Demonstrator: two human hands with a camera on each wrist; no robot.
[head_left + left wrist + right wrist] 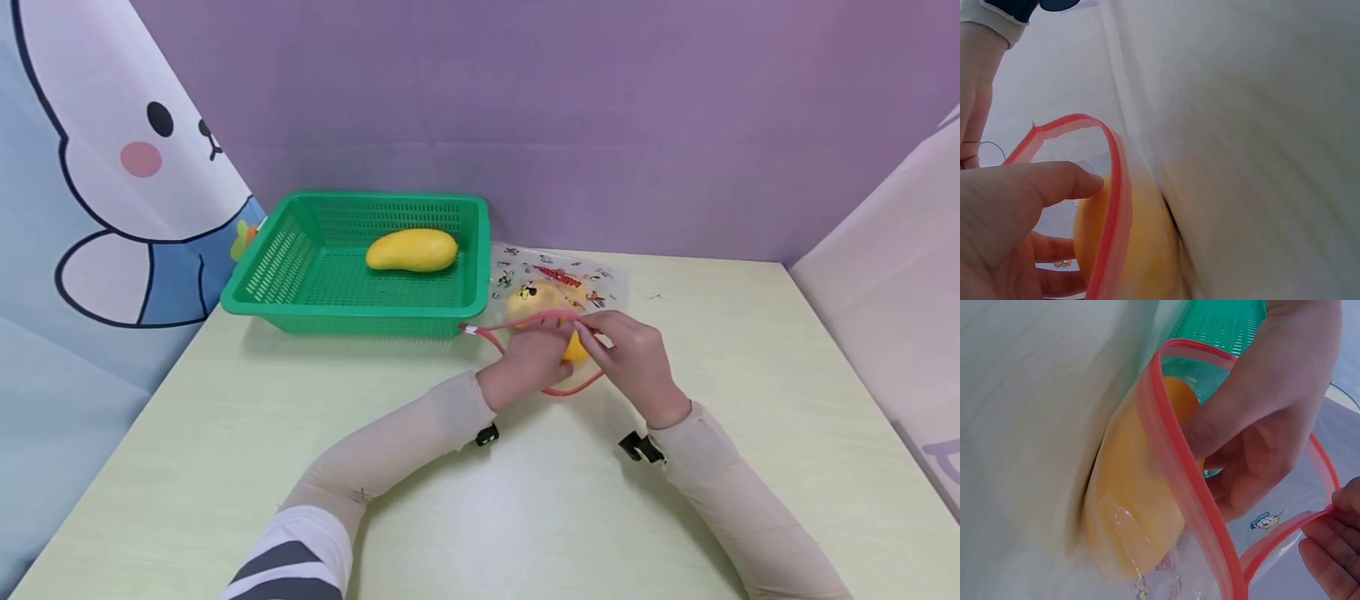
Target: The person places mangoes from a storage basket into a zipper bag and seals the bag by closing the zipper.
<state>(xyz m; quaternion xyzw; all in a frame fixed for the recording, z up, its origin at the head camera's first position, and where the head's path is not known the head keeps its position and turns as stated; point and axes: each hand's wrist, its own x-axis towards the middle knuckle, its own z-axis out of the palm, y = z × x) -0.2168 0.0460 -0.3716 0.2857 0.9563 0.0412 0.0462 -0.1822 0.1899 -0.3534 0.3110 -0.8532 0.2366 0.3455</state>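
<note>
My left hand (534, 354) reaches through the mouth of a clear plastic bag (611, 279) with a red rim and cartoon prints. Its thumb and curled fingers hold one end of a yellow mango (1132, 494) inside the bag; in the left wrist view the mango (1147, 244) shows behind the red rim. From the right side, my right hand (633, 354) pinches the rim between thumb and fingers, and the mouth stands wide. In the head view the left hand covers part of the yellow inside the bag, and yellow shows on both sides of it.
A green slotted basket (352, 321) stands left of the bag near the back of the pale table (487, 517). Another mango (412, 250) lies in it. A purple cloth (525, 125) hangs behind, and a printed cloth (75, 400) borders the left side.
</note>
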